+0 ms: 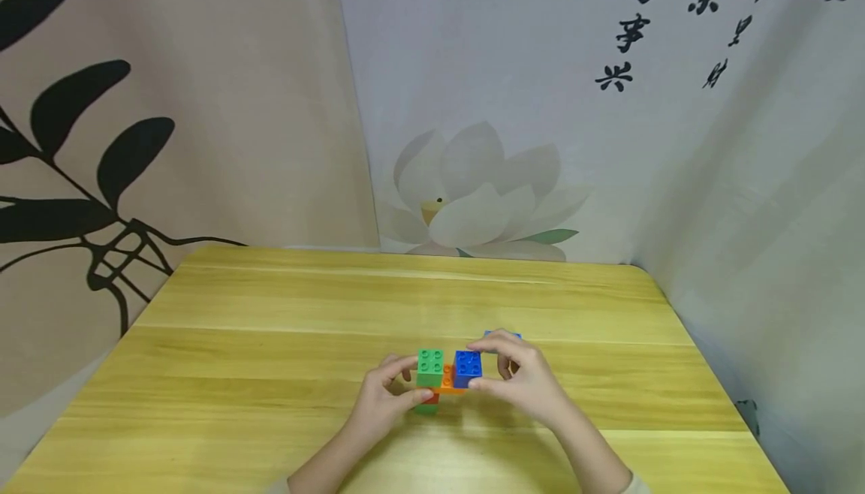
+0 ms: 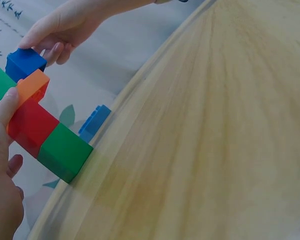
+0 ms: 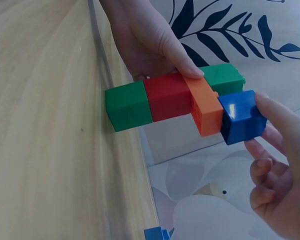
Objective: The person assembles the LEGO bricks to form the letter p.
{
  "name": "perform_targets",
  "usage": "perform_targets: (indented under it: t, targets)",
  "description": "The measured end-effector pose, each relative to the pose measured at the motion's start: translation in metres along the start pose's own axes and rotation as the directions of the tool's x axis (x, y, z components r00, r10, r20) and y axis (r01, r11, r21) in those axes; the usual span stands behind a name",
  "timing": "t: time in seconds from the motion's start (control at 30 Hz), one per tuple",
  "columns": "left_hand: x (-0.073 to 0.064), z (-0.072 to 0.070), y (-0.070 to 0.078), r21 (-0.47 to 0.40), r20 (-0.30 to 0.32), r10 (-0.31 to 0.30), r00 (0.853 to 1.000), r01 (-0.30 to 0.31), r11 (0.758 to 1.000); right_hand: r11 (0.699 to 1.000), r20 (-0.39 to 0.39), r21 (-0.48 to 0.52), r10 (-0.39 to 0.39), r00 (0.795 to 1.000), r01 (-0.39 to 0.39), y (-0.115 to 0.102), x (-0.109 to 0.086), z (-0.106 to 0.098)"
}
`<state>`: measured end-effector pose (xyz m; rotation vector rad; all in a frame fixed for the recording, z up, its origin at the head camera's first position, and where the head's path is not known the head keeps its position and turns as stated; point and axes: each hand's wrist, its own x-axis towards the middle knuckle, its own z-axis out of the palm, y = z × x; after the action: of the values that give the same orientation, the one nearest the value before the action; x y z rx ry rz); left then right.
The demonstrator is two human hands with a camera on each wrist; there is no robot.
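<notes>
A small tower of toy building bricks stands on the table: a green brick (image 3: 129,106) at the bottom, a red brick (image 3: 167,96) on it, then a flat orange brick (image 3: 206,107) jutting out to the right. On the orange one's left end sits another green brick (image 1: 429,368). My left hand (image 1: 387,395) grips the tower near this upper green brick, thumb in front. Between thumb and fingers my right hand (image 1: 520,374) pinches a blue brick (image 1: 468,369) at the orange brick's right end. In the right wrist view the blue brick is right at the orange one's studs.
Another blue brick (image 2: 95,122) lies on the table (image 1: 284,314) behind the right hand, mostly hidden by it in the head view. A printed curtain (image 1: 473,66) hangs behind the table's far edge.
</notes>
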<state>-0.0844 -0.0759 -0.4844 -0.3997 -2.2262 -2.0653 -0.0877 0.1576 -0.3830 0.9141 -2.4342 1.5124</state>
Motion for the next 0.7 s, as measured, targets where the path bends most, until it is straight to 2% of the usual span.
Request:
perform_targets:
  t: [0.13, 0.23, 0.37, 0.53, 0.7]
  targets:
    - [0.000, -0.001, 0.001, 0.001, 0.003, 0.006, 1.000, -0.006, 1.000, 0.999, -0.003, 0.027, -0.019, 1.000, 0.019, 0.003, 0.000, -0.005]
    - [0.000, -0.001, 0.004, -0.004, 0.004, -0.011, 1.000, 0.011, 1.000, 0.998, -0.016, 0.036, -0.049, 0.999, 0.049, 0.006, 0.001, -0.010]
    - [0.000, 0.000, 0.006, -0.005, 0.002, -0.034, 0.999, 0.034, 0.999, 0.998, -0.041, 0.036, -0.050, 0.998, 0.051, 0.017, 0.000, -0.015]
    - [0.000, 0.000, 0.006, -0.001, 0.001, -0.041, 0.999, 0.041, 0.999, 1.000, -0.082, 0.011, 0.028, 0.996, -0.027, 0.049, -0.002, -0.020]
    - [0.000, 0.000, 0.005, -0.002, 0.007, -0.037, 0.999, 0.037, 0.999, 0.985, -0.104, -0.019, 0.166, 0.981, -0.169, 0.075, -0.003, -0.024]
